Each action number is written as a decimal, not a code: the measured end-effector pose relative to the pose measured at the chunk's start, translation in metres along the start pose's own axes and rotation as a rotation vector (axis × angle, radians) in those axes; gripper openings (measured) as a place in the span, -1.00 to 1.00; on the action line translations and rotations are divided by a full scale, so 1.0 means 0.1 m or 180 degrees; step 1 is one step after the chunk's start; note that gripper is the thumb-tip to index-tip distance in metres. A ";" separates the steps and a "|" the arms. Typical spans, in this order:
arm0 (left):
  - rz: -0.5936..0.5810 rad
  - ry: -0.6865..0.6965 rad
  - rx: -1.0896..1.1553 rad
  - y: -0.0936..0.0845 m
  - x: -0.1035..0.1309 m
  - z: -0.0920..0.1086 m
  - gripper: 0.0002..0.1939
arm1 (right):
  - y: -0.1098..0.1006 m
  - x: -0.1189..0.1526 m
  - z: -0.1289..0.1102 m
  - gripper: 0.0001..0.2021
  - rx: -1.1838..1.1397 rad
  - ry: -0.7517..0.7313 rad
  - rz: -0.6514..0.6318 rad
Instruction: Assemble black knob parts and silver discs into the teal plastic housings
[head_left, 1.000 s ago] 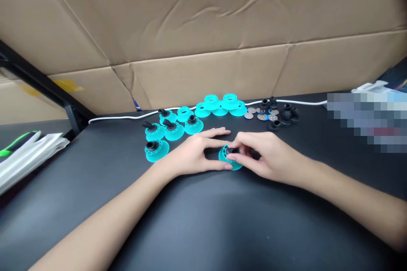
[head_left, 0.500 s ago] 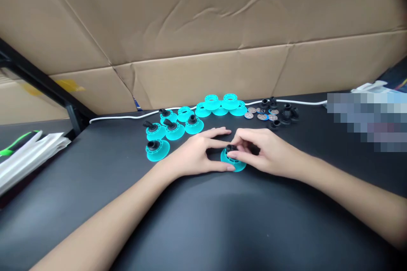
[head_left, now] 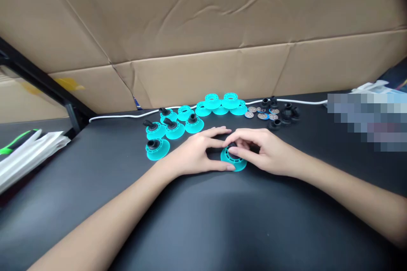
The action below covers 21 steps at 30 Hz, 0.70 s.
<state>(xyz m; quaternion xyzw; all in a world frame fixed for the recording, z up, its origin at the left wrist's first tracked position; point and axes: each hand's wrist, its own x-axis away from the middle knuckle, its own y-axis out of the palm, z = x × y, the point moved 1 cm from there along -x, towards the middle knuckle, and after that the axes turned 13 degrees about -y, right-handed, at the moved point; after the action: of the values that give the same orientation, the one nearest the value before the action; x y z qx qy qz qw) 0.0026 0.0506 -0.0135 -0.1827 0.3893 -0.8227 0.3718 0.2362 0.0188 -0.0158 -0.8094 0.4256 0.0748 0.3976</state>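
Observation:
A turquoise flared plastic ring sits wide side down on the black tabletop, between my two hands. My left hand steadies it, with the thumb against its near rim and the fingers reaching past its far side. In the ring's centre is a black plastic fitting, pinched by the thumb and fingers of my right hand. Those fingers hide much of the fitting. To the left stand several similar turquoise rings with black fittings in them, among them a ring close to my left forearm.
Plain turquoise rings are stacked at the back. Flat round metallic discs and loose black fittings lie right of them. A white cable runs before the cardboard wall. White packets lie at far left.
My right fingers have shifted slightly over the black fitting, with the index finger further left across its top. The fitting looks a little differently turned. My left hand stays put.

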 end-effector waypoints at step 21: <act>-0.0005 -0.0006 -0.0095 -0.02 0.01 0.05 -0.41 | -0.16 0.02 -0.10 -0.89 0.0549 -0.0247 -0.0433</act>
<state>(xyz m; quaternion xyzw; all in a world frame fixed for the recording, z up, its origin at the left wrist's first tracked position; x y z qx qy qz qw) 0.0035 0.0482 -0.0087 -0.1894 0.4010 -0.8169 0.3687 0.2471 0.0153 -0.0012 -0.7957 0.3589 0.0419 0.4861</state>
